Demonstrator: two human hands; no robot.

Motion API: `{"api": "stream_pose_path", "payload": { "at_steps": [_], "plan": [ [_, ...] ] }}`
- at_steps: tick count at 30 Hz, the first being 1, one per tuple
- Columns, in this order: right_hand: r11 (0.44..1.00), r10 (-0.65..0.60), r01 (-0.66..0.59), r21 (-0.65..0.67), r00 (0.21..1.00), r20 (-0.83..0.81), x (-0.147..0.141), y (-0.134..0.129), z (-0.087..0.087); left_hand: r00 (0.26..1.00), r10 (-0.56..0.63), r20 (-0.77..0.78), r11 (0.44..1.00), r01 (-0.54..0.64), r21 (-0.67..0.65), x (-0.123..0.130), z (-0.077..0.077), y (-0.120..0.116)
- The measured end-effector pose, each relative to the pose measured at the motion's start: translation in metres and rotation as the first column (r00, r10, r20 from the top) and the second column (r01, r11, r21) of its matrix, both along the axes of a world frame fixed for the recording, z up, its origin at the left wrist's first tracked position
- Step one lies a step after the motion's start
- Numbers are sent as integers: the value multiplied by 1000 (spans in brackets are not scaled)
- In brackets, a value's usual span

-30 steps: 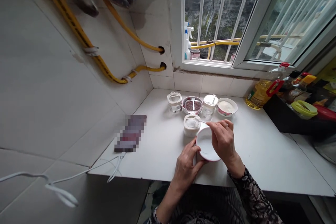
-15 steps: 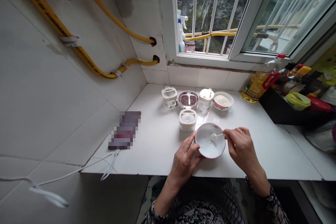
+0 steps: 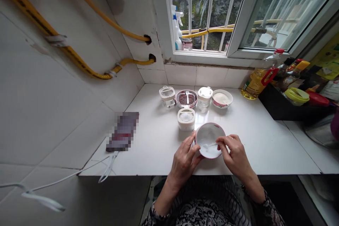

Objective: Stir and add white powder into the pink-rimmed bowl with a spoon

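White bowl [image 3: 209,139], tilted, clasped at its rim by the left hand [image 3: 184,162] for steadiness; right hand [image 3: 234,155] pinches a small spoon [image 3: 209,145] inside.

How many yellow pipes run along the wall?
2: the upper pipe and the lower pipe, each ending in its own wall hole near the window. More may be out of view.

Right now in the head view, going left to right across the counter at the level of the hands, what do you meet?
Pixelated flat item → square white tub of white granules → pink-rimmed white bowl.
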State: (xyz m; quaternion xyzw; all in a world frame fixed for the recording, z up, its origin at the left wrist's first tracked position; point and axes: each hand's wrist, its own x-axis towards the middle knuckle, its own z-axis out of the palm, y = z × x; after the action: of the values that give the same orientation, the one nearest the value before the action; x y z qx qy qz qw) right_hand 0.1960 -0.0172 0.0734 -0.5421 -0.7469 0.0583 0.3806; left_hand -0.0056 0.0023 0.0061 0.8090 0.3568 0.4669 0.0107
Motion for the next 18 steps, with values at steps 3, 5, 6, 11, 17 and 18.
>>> {"api": "stream_pose_path", "payload": {
  "at_steps": [3, 5, 6, 11, 17, 18],
  "plan": [
    [984, -113, 87, -157, 980, -166, -8, -2, -4, 1000, 5, 4, 1000, -5, 6, 0, 1, 0],
    [959, -193, 127, -252, 946, -260, -11, -1, -5, 1000, 12, 6, 1000, -12, 18, 0, 1, 0],
    [949, -224, 138, -284, 928, -299, -12, -1, -5, 1000, 14, 3, 1000, -14, 23, 0, 2, 0],
    [924, -305, 139, -357, 830, -468, -9, 3, -2, 1000, 22, -18, 999, -22, 26, -1, 3, 0],
    [904, -380, 202, -377, 785, -490, -2, 3, -1, 1000, 17, 21, 1000, -16, -24, 0, 1, 0],
    [902, -383, 205, -379, 785, -487, -2, 3, -2, 1000, 16, 26, 999, -15, -37, 0, 0, 0]
  ]
}}
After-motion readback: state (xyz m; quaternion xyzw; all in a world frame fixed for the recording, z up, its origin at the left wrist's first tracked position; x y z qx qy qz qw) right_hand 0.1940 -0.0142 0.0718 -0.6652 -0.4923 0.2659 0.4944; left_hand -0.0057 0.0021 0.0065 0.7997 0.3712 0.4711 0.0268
